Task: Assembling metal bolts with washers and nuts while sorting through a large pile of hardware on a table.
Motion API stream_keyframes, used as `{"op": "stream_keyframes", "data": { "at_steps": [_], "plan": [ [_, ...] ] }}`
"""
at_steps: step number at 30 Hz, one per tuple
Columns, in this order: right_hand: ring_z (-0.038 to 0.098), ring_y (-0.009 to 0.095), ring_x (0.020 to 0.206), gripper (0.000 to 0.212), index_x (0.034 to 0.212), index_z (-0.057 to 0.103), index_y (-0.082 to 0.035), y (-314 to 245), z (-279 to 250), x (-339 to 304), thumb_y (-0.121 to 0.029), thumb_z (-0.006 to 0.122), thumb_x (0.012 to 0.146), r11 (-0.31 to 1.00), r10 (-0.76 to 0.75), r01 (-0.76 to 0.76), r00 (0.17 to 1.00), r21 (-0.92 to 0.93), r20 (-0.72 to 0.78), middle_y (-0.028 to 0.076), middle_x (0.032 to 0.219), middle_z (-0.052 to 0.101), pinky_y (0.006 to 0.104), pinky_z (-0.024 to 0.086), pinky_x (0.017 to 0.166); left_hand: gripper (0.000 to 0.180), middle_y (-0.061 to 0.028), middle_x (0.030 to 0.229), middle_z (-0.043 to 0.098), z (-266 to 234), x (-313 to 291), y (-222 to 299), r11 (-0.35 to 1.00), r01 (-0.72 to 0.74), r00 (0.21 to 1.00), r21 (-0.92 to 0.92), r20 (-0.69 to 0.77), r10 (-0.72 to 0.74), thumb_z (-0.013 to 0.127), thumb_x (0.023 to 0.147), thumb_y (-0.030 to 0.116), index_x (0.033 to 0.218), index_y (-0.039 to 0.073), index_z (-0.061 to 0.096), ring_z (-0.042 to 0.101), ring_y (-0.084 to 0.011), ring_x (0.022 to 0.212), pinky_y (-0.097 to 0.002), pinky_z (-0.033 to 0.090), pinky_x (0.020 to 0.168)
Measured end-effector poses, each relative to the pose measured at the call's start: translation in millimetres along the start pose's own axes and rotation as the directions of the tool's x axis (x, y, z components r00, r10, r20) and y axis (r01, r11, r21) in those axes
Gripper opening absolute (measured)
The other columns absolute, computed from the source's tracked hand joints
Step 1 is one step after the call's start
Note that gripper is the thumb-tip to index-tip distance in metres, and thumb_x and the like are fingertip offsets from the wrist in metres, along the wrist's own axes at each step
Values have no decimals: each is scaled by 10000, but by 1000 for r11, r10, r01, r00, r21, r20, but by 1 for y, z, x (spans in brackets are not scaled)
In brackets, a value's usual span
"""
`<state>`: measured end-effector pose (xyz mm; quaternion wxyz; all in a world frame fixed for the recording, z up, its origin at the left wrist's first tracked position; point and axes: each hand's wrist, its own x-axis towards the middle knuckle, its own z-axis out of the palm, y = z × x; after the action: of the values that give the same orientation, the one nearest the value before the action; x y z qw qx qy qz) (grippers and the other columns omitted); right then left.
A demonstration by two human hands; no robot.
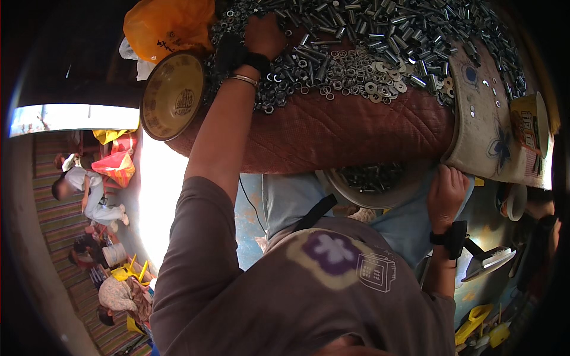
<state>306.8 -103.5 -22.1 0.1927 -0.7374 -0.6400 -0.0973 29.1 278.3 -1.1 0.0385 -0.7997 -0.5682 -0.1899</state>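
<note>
My left hand (265, 37) reaches to the far left of a heap of metal hardware, beside small nuts (268, 95) and longer metal sleeves (395, 44). Its fingers curl down into the pieces, and whatever they hold is hidden. A patch of small ring washers (347, 70) lies in the middle, with larger flat washers (380, 83) to its right. Low on the right, my right hand (448, 193) rests by the hem of a pale patterned cloth (484, 127). Its fingers are curled together; what is in them, if anything, cannot be seen.
A yellowish bowl (173, 98) leans at the left by an orange bag (169, 26). Brown quilted padding (344, 133) lies under the hardware. A basin (371, 199) of metal parts sits near my lap. A paper tub (530, 123) stands right. Other people (89, 193) sit far left.
</note>
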Motion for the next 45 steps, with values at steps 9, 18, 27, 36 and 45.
{"op": "stream_keyframes", "data": {
  "at_steps": [9,18,27,36,45],
  "plan": [
    [558,288,871,192,950,580,-35,-1,-2,2,-35,583,758,1000,15,-15,1000,1,17,109,876,590,399,395,809,354,-206,1028,580,-18,-10,-5,961,-206,972,-184,76,223,620,710,104,1062,69,611,579,-375,967,-437,477,849],
    [560,285,865,191,941,580,-37,0,0,1,-30,585,750,1000,20,-20,1000,0,8,104,870,591,396,396,806,455,-247,1089,563,-24,0,-1,929,-130,984,-347,73,165,615,742,208,1171,61,571,538,-396,1034,-426,423,935],
    [551,284,846,187,937,572,-42,-2,-3,4,-22,578,751,1000,7,-7,1000,11,1,100,849,578,392,390,800,447,-239,1080,585,14,10,-9,908,-419,907,-21,-58,417,580,804,296,1164,31,563,534,-391,1025,-471,417,910],
    [554,278,853,191,944,572,-46,-1,-3,3,-22,574,755,1000,-9,10,999,13,-32,92,854,580,388,389,802,351,-168,1062,609,-29,-29,19,956,-201,957,-212,168,238,510,856,239,1153,59,569,582,-368,939,-439,463,842],
    [562,267,833,178,913,577,-71,-2,-3,0,-24,569,741,1000,-24,23,995,-11,-96,73,837,578,376,404,799,272,-161,1017,619,-39,-57,22,857,-414,900,-307,5,437,489,882,172,1116,59,571,595,-341,919,-436,468,802]
  ]
}}
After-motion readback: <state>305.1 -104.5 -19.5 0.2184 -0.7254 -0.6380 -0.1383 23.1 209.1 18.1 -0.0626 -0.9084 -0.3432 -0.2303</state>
